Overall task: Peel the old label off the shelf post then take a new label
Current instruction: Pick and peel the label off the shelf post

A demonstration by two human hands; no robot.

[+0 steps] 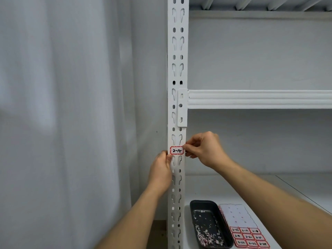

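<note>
A white perforated shelf post [177, 69] runs up the middle of the view. On it sits a red-bordered label [177, 150] handwritten "2-15". My left hand [161, 169] grips the post just below the label, its thumb touching the label's lower left corner. My right hand [204, 150] has its fingertips pinched at the label's right edge. On the lower shelf lies a sheet of new labels [246, 229]; its upper part is bare backing and several red-bordered labels remain at its near end.
A black tray [194, 209] holding torn label scraps stands on the lower shelf [269, 186], beside the label sheet. A white crossbeam [260, 99] joins the post above my hands. A pale curtain [71, 123] hangs to the left.
</note>
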